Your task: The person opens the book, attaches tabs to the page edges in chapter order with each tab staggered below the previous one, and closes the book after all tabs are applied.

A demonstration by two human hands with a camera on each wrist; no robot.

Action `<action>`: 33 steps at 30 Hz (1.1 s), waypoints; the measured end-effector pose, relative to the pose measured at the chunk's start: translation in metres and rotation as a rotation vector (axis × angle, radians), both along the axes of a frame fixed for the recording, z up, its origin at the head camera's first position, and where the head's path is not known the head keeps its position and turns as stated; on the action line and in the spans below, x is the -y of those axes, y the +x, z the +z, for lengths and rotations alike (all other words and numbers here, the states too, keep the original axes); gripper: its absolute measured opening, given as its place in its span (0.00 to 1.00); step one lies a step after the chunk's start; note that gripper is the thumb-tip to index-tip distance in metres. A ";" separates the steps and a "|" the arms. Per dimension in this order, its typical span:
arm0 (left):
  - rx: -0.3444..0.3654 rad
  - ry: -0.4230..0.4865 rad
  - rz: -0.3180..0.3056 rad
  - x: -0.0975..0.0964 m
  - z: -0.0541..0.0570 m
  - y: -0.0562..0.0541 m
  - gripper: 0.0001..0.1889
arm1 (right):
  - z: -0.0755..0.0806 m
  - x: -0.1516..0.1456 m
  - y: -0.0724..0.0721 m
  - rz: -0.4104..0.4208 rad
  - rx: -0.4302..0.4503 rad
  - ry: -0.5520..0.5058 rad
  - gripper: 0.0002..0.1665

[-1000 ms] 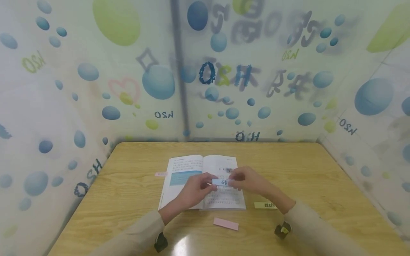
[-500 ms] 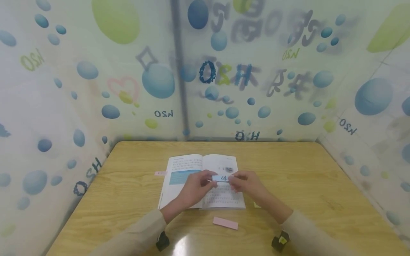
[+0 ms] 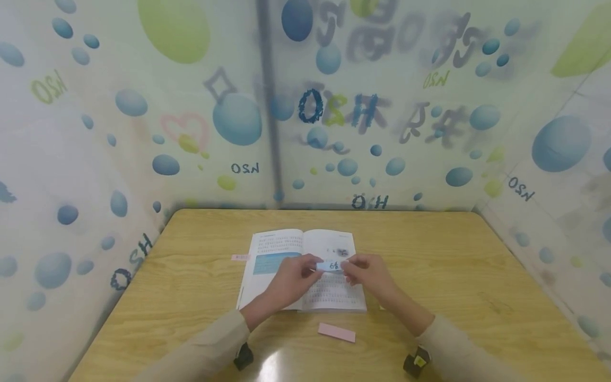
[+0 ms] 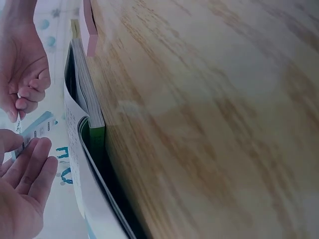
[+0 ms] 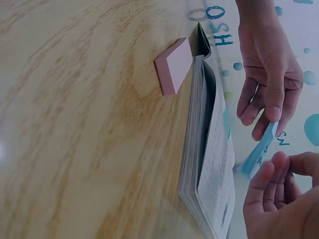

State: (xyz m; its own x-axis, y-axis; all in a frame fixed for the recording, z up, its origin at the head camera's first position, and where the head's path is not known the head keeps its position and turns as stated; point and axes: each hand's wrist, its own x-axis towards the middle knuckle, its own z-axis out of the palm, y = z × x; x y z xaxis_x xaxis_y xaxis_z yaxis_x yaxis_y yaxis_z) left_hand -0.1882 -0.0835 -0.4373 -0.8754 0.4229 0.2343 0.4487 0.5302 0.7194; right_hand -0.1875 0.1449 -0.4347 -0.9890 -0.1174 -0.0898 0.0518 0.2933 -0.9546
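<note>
Both hands hold a blue sticky note strip [image 3: 329, 266] with dark handwriting, raised over the right page of an open book [image 3: 334, 300]. My left hand [image 3: 292, 281] pinches its left end between thumb and fingers. At the other end, my right hand [image 3: 374, 278] pinches it with thumb and fingertips. In the right wrist view the blue strip [image 5: 260, 152] hangs slanted between the left hand [image 5: 271, 74] and the right hand [image 5: 279, 199], apart from the page. The left wrist view shows printed marks on the strip's reverse [image 4: 42, 128].
A pink sticky note pad [image 3: 337, 332] lies on the wooden table [image 3: 191, 297] in front of the book. A pink tab [image 3: 240, 258] sticks out from the book's left edge. A sliver of yellow note [image 3: 382, 307] shows beside the right wrist. Printed curtain walls [image 3: 382, 132] surround the table.
The blue strip has risen slightly, and my right hand has turned and lowered a little at its end. My right forearm now hides most of the yellow note.
</note>
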 end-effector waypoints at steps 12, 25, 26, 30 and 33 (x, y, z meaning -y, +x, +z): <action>-0.061 -0.077 -0.042 0.000 -0.001 0.000 0.11 | 0.012 0.009 0.004 0.016 -0.025 -0.011 0.08; -0.067 -0.113 -0.067 0.000 -0.003 0.000 0.12 | 0.028 0.021 0.010 0.117 -0.101 -0.065 0.11; -0.067 -0.114 -0.068 0.000 -0.003 0.000 0.11 | 0.029 0.021 0.010 0.121 -0.107 -0.071 0.11; -0.059 -0.114 -0.072 0.000 -0.002 -0.001 0.10 | 0.028 0.019 0.011 0.123 -0.113 -0.072 0.10; -0.048 -0.116 -0.072 0.001 -0.002 0.000 0.10 | 0.026 0.015 0.011 0.121 -0.107 -0.067 0.09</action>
State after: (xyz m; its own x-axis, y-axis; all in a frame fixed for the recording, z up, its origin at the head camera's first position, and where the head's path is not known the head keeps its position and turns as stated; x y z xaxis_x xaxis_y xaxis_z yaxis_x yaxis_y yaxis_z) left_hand -0.1886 -0.0849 -0.4390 -0.8308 0.5109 0.2209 0.5209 0.5736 0.6322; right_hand -0.1763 0.1295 -0.4083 -0.9708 -0.2385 0.0276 -0.0832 0.2263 -0.9705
